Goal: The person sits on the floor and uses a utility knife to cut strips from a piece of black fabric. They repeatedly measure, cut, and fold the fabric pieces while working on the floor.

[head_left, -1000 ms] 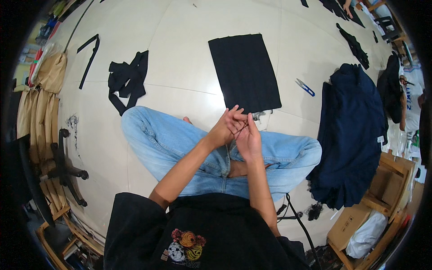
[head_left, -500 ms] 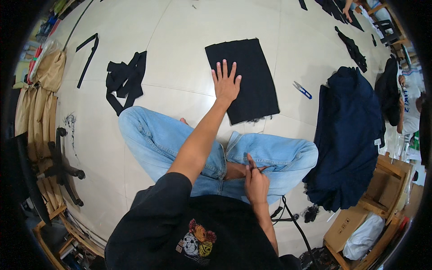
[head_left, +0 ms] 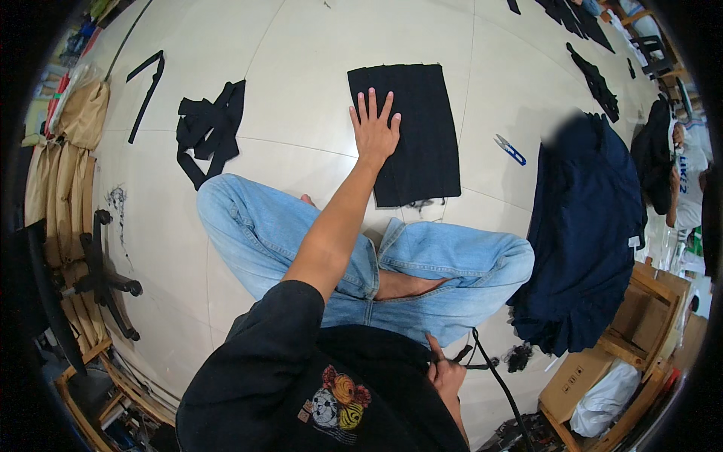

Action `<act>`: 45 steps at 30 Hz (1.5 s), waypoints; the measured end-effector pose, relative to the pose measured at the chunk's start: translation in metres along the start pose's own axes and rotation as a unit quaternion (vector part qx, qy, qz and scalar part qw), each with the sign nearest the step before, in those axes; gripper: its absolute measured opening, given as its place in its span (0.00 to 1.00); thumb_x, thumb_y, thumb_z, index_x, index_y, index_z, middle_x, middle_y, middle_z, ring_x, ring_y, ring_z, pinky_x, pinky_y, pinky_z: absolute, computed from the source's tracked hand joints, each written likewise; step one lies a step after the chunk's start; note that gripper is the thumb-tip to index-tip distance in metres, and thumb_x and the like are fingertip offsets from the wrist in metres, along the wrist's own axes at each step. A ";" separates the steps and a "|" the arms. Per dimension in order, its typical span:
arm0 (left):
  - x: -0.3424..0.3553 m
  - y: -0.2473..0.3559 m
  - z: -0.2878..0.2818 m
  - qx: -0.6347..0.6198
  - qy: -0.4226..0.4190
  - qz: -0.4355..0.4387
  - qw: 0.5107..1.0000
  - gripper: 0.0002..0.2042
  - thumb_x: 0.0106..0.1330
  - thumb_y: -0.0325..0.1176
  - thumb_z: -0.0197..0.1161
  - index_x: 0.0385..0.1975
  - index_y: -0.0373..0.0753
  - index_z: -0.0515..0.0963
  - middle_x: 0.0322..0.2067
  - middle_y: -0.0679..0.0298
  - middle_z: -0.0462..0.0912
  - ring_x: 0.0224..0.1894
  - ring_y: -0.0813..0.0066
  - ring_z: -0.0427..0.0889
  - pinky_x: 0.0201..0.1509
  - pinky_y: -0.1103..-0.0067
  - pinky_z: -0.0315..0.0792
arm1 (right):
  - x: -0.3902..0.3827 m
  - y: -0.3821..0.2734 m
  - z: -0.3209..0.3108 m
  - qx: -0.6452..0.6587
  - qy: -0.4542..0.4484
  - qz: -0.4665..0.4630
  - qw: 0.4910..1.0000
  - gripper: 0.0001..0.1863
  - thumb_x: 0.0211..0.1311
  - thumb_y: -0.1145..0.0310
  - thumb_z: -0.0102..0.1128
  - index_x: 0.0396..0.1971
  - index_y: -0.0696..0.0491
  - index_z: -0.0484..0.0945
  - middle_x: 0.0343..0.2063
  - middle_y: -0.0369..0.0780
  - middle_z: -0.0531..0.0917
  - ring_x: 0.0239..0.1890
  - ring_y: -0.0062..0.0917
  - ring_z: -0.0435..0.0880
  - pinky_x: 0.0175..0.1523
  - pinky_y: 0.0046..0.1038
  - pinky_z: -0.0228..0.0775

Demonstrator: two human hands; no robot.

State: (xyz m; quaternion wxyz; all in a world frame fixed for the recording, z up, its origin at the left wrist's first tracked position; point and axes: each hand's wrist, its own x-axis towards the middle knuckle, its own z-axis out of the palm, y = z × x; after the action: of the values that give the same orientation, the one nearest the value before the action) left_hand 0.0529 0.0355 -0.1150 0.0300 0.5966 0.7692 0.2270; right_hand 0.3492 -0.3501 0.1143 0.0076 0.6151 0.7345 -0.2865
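A folded piece of black cloth (head_left: 425, 135) lies on the floor in front of my crossed legs. My left hand (head_left: 376, 137) rests flat on its left side, fingers spread. Close to my body, beside my right thigh, is my right hand (head_left: 447, 375). Its index finger points out while the other fingers are curled. Whether something small is in them is hidden. Blue-handled thread snips (head_left: 510, 150) lie to the right of the cloth, out of both hands.
A navy garment pile (head_left: 587, 248) lies at my right, beside a wooden frame with a cardboard box (head_left: 578, 380). Black fabric strips (head_left: 211, 128) are on the left, near a chair base (head_left: 98, 271). A black cord (head_left: 501, 377) runs by my right hip. Another person's arm shows far right.
My right hand has drawn back from over my lap toward my right hip. The black cloth has turned slightly and straightened under my left hand, which stays flat on it.
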 end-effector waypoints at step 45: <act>0.009 -0.093 -0.032 0.056 0.038 -0.082 0.994 0.29 0.73 0.58 0.43 0.73 0.61 0.57 0.75 0.53 0.47 0.77 0.46 0.39 0.75 0.48 0.33 | 0.148 -0.050 0.030 0.001 0.002 -0.111 0.994 0.19 0.59 0.70 0.56 0.51 0.48 0.83 0.20 0.53 0.81 0.23 0.49 0.82 0.33 0.48 0.73</act>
State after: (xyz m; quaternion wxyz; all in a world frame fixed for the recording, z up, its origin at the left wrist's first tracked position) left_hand -0.0443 0.0169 -0.1200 -0.0142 0.5230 0.8277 0.2031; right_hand 0.2575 -0.2339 0.0554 -0.0260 0.5303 0.7980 -0.2853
